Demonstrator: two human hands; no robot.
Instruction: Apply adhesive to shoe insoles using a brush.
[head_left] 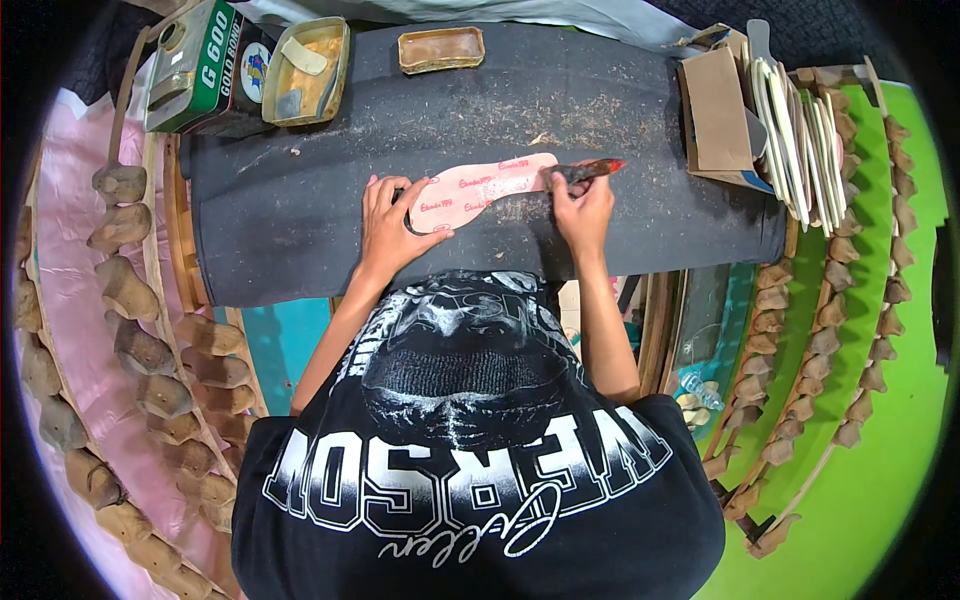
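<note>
A pink insole-shaped piece with red printing lies across the dark cloth on the table. A shiny, whitish patch shows on its right half. My left hand grips its wider left end, fingers on the far edge and thumb on the near edge. Something dark shows between that hand and the edge; I cannot make out what. Closed round a dark, stubby tool with a red end, perhaps a brush, my right hand is at the insole's narrower right end. The tool's working tip is mostly hidden by the fingers.
A green-and-white metal can and a yellowish tray with scraps stand far left. Behind the insole is a small shallow dish. A cardboard box with thin pale pieces stands right. Racks of wooden shoe lasts flank the table.
</note>
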